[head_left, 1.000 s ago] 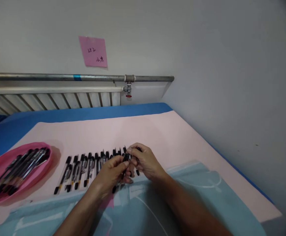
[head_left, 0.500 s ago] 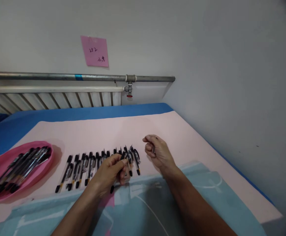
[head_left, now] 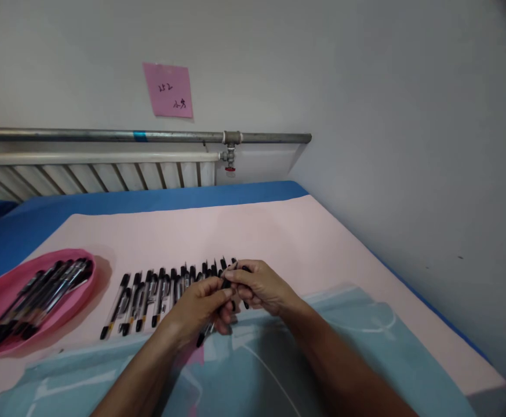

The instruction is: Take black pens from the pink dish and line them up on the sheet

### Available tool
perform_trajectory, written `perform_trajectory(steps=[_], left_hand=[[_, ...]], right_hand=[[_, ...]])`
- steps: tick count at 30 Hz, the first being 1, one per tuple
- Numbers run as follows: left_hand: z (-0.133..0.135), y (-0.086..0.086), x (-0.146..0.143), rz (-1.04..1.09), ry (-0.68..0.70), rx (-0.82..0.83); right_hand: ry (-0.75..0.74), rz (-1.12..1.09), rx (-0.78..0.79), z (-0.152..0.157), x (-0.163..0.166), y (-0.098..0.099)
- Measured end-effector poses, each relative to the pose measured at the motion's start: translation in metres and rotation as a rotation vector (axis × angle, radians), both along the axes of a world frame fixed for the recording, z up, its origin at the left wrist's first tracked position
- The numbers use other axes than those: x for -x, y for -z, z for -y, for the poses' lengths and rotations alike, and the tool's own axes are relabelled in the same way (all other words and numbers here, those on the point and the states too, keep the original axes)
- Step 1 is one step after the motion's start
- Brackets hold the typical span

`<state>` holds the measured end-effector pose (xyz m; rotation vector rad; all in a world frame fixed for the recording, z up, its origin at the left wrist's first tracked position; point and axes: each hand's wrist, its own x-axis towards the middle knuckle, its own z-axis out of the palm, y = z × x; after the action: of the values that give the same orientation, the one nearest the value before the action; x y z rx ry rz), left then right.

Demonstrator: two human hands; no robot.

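A black gel pen is pinched in my left hand; it slants, its dark lower end pointing down toward me. My right hand meets the left at the pen's upper end, thumb and forefinger closed there; the fingers hide the detail. Just beyond and to the left of my hands lies a row of clear-barrelled pens with black ends, several with loose black caps beside them. The right end of this row is partly covered by my hands.
A pink oval basket at the left holds several more pens. Pale pink and light blue cloths cover the surface. Behind are a radiator and a metal pipe; a wall rises at the right.
My right hand has moved left, from apart beside the pens to the upper end of the pen. My left hand has stayed about where it was, still holding the pen.
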<state>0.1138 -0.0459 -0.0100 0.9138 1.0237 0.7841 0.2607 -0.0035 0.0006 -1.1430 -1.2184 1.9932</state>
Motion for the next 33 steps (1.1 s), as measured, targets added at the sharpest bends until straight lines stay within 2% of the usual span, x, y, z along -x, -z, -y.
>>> perform_trajectory(steps=[3, 7, 9, 12, 17, 21, 23, 29, 33], left_hand=[[-0.001, -0.001, 0.0, -0.005, -0.001, -0.046], [-0.004, -0.005, 0.004, -0.073, -0.114, -0.108], [-0.005, -0.006, 0.006, -0.078, -0.166, -0.073], [-0.007, -0.005, 0.008, -0.068, -0.193, -0.045], [-0.008, -0.004, 0.008, -0.11, -0.196, -0.032], [-0.008, -0.007, 0.008, -0.155, -0.14, -0.019], [-0.008, -0.007, 0.008, -0.16, -0.132, -0.022], [-0.008, -0.004, 0.009, -0.139, -0.13, -0.018], [-0.008, -0.003, 0.01, -0.127, -0.12, -0.025]], right_hand=[[0.068, -0.014, -0.035, -0.003, -0.001, 0.0], [0.309, -0.049, -0.113, -0.026, -0.019, -0.001], [0.394, 0.016, -0.141, -0.043, -0.037, 0.0], [0.429, 0.215, -0.184, -0.064, -0.062, 0.005], [0.38, 0.378, -0.253, -0.077, -0.073, 0.016], [0.243, 0.689, -0.587, -0.08, -0.057, 0.02], [0.176, 0.767, -0.689, -0.081, -0.048, 0.022], [0.051, 0.884, -0.795, -0.078, -0.035, 0.028], [0.023, 0.974, -0.772, -0.076, -0.039, 0.029]])
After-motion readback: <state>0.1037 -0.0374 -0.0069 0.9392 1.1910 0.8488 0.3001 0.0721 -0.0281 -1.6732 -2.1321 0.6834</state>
